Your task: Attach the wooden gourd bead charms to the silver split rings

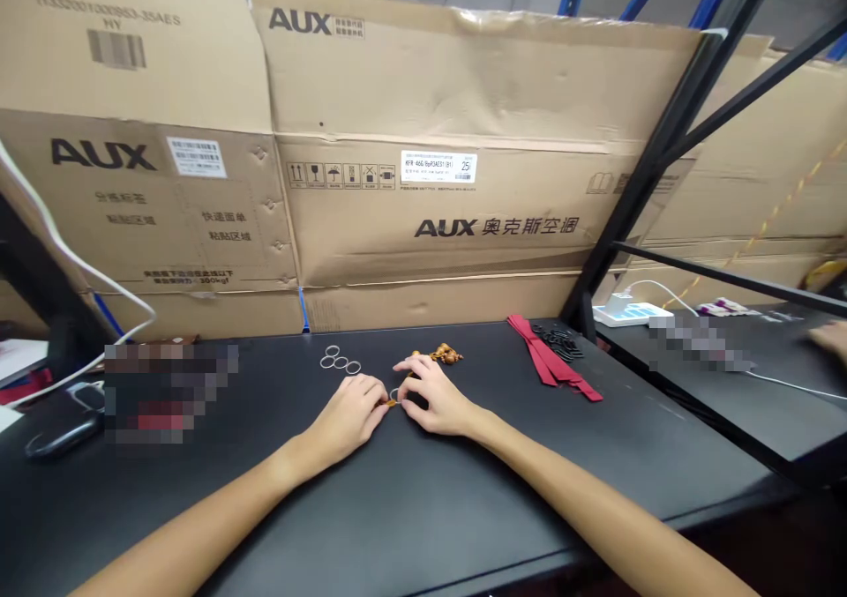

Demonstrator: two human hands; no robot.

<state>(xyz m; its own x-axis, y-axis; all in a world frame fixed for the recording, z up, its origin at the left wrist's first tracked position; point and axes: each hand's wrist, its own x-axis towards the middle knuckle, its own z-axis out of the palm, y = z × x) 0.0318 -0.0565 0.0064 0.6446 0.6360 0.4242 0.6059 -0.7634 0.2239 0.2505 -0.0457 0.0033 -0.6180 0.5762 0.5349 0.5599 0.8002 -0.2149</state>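
Note:
My left hand (354,410) is closed, its thumb and fingertips pinched at the end of an orange-brown cord (391,403). Facing it, my right hand (437,400) has thumb and index finger pinched on a silver split ring (395,394), while its other fingers are raised. Ring and cord meet between the fingertips, just above the black tabletop; how they are joined is too small to tell. Behind my right hand lies a small heap of brown beaded pendants (447,354). Several loose silver rings (340,362) lie flat beyond my left hand.
Red ribbon strips (552,363) and a pile of black clasps (559,344) lie at the right. A black rack post (612,218) rises behind them. Cardboard panels (437,77) wall the back. A white cable (66,244) hangs at left. Another person's hand (830,337) shows at far right.

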